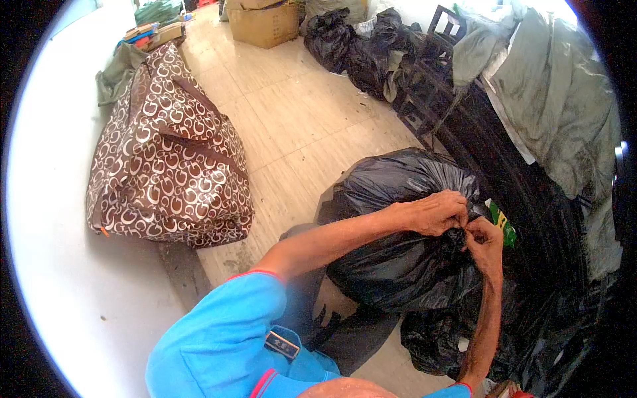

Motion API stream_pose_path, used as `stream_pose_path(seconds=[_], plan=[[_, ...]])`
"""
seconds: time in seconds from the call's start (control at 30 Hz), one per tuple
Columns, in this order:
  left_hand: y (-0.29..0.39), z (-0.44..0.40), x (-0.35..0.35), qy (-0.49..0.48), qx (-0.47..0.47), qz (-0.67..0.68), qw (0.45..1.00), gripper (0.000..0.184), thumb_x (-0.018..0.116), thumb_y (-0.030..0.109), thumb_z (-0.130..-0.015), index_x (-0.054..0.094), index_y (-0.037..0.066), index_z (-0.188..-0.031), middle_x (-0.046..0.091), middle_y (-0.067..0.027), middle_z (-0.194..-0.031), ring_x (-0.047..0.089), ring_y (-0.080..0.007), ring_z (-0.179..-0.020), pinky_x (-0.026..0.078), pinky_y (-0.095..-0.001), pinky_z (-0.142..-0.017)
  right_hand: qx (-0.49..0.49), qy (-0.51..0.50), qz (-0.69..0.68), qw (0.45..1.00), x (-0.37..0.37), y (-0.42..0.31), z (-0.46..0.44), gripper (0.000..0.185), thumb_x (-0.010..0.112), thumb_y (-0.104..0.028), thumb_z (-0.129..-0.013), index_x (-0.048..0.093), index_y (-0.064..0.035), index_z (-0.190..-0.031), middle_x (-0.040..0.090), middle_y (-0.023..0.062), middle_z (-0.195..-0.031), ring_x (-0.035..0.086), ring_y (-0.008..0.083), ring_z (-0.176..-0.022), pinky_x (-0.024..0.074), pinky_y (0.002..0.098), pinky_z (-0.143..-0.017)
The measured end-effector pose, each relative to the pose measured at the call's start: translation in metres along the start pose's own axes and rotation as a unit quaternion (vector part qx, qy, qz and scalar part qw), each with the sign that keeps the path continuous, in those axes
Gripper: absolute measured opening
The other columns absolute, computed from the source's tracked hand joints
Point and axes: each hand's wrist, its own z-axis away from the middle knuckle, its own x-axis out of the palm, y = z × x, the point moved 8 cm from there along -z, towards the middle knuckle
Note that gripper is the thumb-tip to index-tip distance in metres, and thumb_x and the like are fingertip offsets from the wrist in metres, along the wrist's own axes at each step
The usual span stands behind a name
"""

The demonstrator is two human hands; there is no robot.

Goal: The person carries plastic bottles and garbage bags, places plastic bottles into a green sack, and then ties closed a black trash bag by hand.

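Observation:
A large, full black plastic bag sits on the floor in front of me, its top gathered into a bunched neck. My left hand reaches across the bag from the left, fingers closed in a pinch at the neck. From the right, my right hand pinches the same bunched plastic, close to the left fingertips. The fingers partly hide the neck, so I cannot tell whether it is knotted. A green and yellow packet shows just behind my right hand.
To the left, a big brown bag with white letter print stands by the white wall. More black bags, a black crate and grey-green cloth line the right side. A cardboard box stands at the back.

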Motion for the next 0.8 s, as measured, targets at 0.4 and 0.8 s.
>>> stream_pose_path(seconds=[0.4, 0.8], plan=[[0.000, -0.002, -0.004, 0.007, -0.019, 0.003, 1.000, 0.011, 0.065, 0.004, -0.078, 0.060, 0.009, -0.087, 0.056, -0.0089, -0.084, 0.054, -0.0312, -0.086, 0.042, -0.0407, -0.076, 0.058, 0.014, -0.013, 0.998, 0.003, 0.002, 0.003, 0.006, 0.063, 0.004, -0.081, 0.061, -0.0012, -0.082, 0.058, 0.0038, -0.073, 0.061, 0.0126, -0.062, 0.0489, 0.0277, -0.052], [-0.003, 0.000, -0.004, 0.026, -0.028, 0.039, 0.999, 0.016, 0.062, -0.002, -0.076, 0.060, 0.009, -0.088, 0.057, -0.0098, -0.085, 0.055, -0.0321, -0.084, 0.043, -0.0403, -0.075, 0.006, 0.021, -0.034, 0.999, 0.004, -0.009, 0.005, 0.004, 0.059, 0.006, -0.087, 0.059, 0.0029, -0.086, 0.055, 0.0015, -0.080, 0.056, 0.0071, -0.064, 0.0524, 0.0241, -0.051]])
